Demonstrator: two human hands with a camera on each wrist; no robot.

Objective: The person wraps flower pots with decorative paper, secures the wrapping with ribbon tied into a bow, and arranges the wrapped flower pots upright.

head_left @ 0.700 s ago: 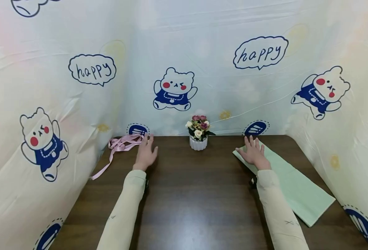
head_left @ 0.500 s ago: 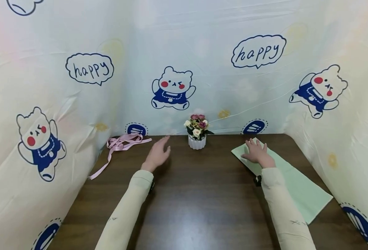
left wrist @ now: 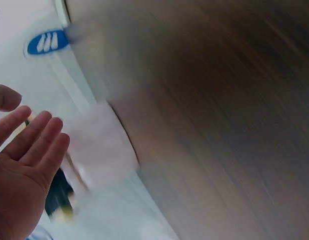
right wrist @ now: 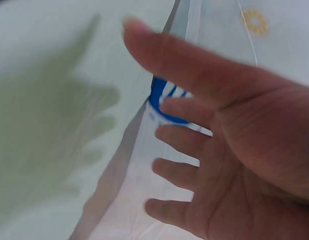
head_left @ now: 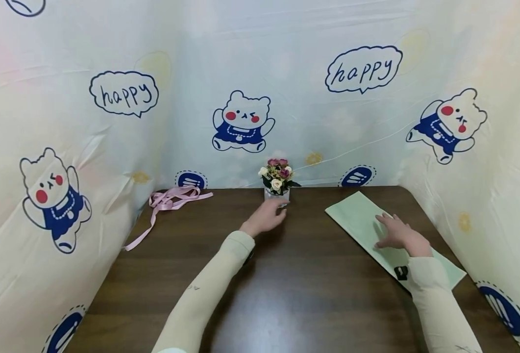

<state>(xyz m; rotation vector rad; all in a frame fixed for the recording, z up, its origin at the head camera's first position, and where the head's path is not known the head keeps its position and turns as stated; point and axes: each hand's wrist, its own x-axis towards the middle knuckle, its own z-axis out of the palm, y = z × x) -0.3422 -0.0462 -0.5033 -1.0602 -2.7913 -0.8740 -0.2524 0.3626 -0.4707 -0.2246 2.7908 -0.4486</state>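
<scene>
A small white pot of artificial flowers (head_left: 277, 174), with red and cream blooms, stands at the back middle of the table. In front of it is my left hand (head_left: 265, 215), its fingers hiding part of the pot. The left wrist view has the pot (left wrist: 102, 150) blurred beyond the extended fingers, and I cannot tell whether they touch it. My right hand (head_left: 402, 234) hovers over a folded pale green sheet (head_left: 352, 215), cloth or paper. Its fingers are spread, hold nothing and cast a shadow on the sheet in the right wrist view.
A loose pink ribbon (head_left: 167, 200) lies at the back left of the dark wooden table (head_left: 304, 294), one end trailing forward. Printed fabric (head_left: 312, 98) with bears hangs behind the table and along both sides.
My left hand has moved right, from beside the pink ribbon to the flower pot. The right hand has come back and to the right over the green sheet.
</scene>
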